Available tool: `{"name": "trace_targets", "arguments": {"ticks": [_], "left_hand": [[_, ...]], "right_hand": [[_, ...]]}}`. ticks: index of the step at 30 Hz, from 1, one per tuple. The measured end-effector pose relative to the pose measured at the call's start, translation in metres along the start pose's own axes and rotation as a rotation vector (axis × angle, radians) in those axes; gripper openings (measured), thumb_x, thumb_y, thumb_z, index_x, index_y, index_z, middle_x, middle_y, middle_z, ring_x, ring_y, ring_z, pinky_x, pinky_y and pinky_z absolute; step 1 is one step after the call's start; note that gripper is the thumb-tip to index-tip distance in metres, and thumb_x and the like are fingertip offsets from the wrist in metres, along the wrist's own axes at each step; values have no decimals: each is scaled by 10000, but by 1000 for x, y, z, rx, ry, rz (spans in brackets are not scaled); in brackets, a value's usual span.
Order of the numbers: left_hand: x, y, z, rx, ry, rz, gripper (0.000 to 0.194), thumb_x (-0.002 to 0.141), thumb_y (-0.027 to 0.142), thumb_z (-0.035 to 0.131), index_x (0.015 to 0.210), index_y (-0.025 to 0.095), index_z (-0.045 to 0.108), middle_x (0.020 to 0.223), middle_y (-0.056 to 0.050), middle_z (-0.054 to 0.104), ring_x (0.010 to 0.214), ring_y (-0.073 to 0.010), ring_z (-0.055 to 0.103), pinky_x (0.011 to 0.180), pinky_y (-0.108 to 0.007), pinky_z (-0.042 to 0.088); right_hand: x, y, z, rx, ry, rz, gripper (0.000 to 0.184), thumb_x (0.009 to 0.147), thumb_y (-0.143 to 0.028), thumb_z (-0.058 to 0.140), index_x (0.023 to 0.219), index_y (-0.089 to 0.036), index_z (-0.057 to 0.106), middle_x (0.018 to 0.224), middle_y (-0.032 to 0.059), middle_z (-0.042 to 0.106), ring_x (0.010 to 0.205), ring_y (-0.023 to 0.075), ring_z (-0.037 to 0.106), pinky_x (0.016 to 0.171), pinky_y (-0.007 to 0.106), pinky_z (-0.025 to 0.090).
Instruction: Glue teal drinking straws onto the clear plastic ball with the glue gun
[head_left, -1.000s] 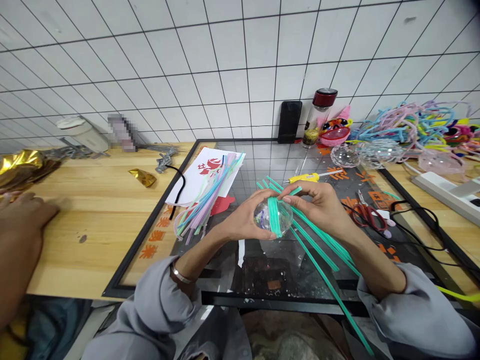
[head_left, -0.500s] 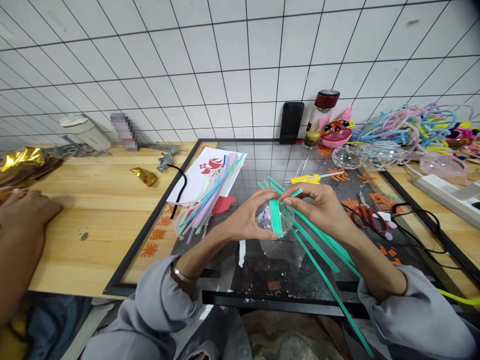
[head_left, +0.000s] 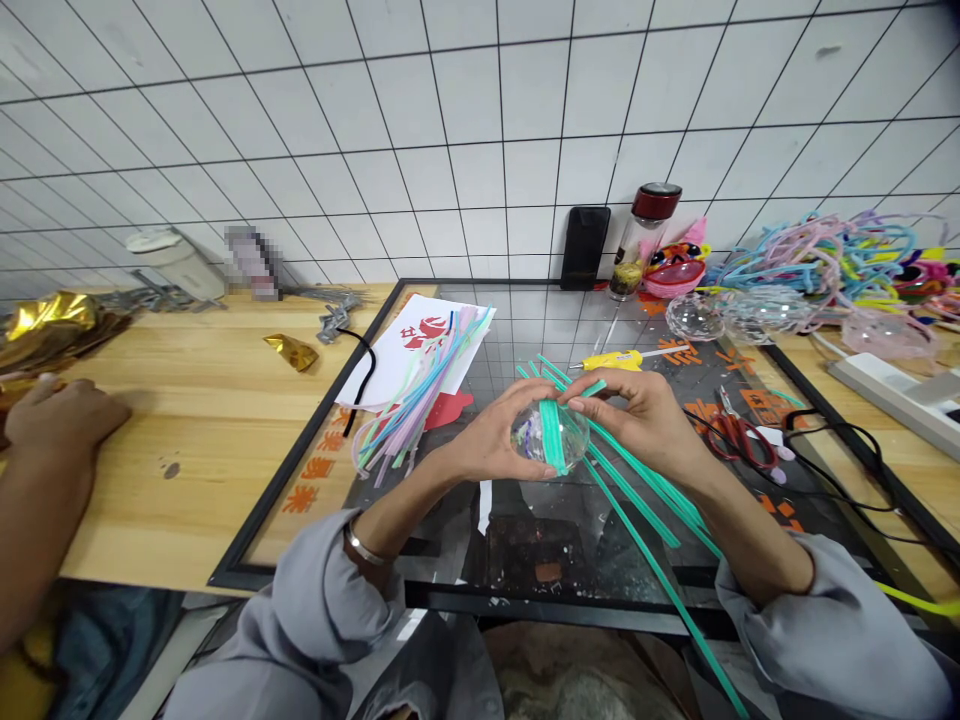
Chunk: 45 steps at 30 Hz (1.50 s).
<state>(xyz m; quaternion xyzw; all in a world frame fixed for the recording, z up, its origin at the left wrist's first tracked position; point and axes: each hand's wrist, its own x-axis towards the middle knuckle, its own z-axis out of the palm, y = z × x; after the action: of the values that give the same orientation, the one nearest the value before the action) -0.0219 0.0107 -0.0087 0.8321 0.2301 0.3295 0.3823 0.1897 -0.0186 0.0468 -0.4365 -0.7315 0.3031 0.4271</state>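
Observation:
My left hand (head_left: 499, 432) is closed around the side of a clear faceted plastic ball (head_left: 574, 437). A band of green pipe cleaners (head_left: 552, 432) lies side by side across the ball's face. With thumb and forefinger my right hand (head_left: 634, 415) pinches a green pipe cleaner (head_left: 595, 388) at the ball's upper right edge. More loose green pipe cleaners (head_left: 637, 500) lie on the glass panel under my right hand, one running past the front edge. A yellow hot glue gun (head_left: 613, 360) rests just beyond my hands.
Pastel pipe cleaners (head_left: 424, 390) lie on white paper (head_left: 401, 325) at the left. Red-handled scissors (head_left: 742, 440) and a black cable (head_left: 840, 480) are at the right. A phone (head_left: 585, 247) and a glass bottle (head_left: 637, 240) stand by the wall. Another person's hand (head_left: 64, 420) rests far left.
Both my hands keep the same hold on the ball and the pipe cleaner. The other person's hand at far left has shifted slightly to the right.

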Motion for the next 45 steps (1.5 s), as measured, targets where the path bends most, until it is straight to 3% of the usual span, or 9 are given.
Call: {"name": "trace_targets", "arguments": {"ticks": [5, 9, 22, 37, 45], "left_hand": [[-1, -2, 0, -2, -8, 17, 852, 646, 370, 863, 1366, 243, 427, 1414, -139, 448, 1363, -327, 428, 1168, -561, 336], [0, -1, 0, 11, -14, -12, 893, 617, 437, 882, 1367, 252, 435, 1427, -146, 444, 1374, -346, 414, 1167, -576, 328], [1, -10, 2, 111, 28, 69, 950, 543, 505, 903, 1337, 254, 445, 1434, -169, 429, 1384, -369, 401, 1148, -601, 329], [0, 1, 2, 121, 33, 61, 833, 641, 429, 852, 1345, 222, 457, 1397, -164, 507, 1299, -336, 510, 1098, -561, 417], [2, 2, 1, 128, 48, 56, 814, 642, 426, 848, 1330, 200, 477, 1364, -162, 557, 1294, -330, 527, 1106, -554, 414]], "right_hand": [[1, 0, 1, 0, 3, -4, 185, 831, -370, 675, 791, -198, 730, 766, 13, 734, 723, 156, 658, 712, 274, 501], [0, 1, 1, -12, 2, 7, 223, 833, -416, 674, 799, -204, 733, 776, 19, 738, 738, 168, 663, 717, 285, 504], [-1, 3, 3, -59, 0, 13, 162, 847, -342, 650, 836, -205, 738, 795, 8, 741, 751, 167, 658, 714, 287, 475], [-2, 1, 3, 26, 10, 23, 93, 781, -292, 710, 834, -223, 742, 846, 12, 758, 812, 178, 687, 766, 300, 524], [-3, -1, -6, 96, -26, 33, 154, 710, -292, 774, 836, -208, 741, 851, 28, 762, 823, 190, 696, 785, 329, 549]]}}
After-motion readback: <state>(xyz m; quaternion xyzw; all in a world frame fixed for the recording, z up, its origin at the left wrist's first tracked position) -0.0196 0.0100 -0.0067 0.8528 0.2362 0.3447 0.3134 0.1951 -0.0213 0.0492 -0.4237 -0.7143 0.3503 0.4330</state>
